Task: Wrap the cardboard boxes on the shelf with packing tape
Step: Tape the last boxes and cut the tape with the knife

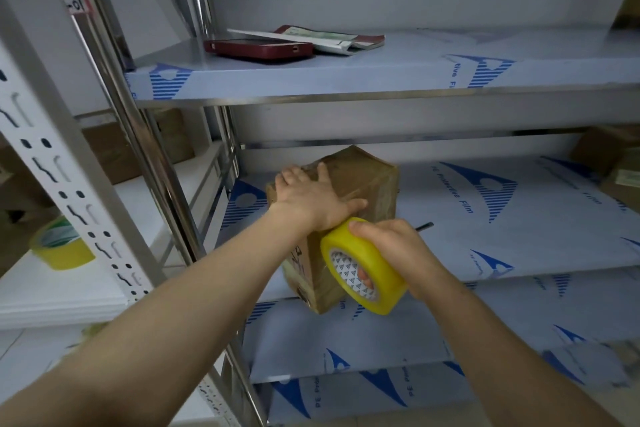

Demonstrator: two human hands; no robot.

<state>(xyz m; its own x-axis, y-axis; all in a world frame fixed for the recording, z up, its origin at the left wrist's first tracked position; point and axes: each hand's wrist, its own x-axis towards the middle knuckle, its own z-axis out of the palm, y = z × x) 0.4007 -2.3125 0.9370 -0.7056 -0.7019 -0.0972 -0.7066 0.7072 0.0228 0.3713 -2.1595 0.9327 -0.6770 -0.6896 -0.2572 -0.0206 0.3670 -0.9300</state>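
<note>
A brown cardboard box (pixel 374 184) stands on the middle shelf (pixel 519 218), partly over its front edge, with shiny tape across its top. My left hand (pixel 311 194) lies flat on the box's top, fingers spread. My right hand (pixel 391 246) grips a yellow roll of packing tape (pixel 360 267) against the box's near right side, just below the left wrist. A thin dark tool tip (pixel 424 226) sticks out behind the right hand.
The upper shelf (pixel 346 80) carries a red phone (pixel 259 47) and a booklet (pixel 332 36). Another yellow tape roll (pixel 62 250) sits on the white rack at the left. More cardboard boxes (pixel 613 163) sit at the far right. Steel uprights (pixel 145 149) frame the left.
</note>
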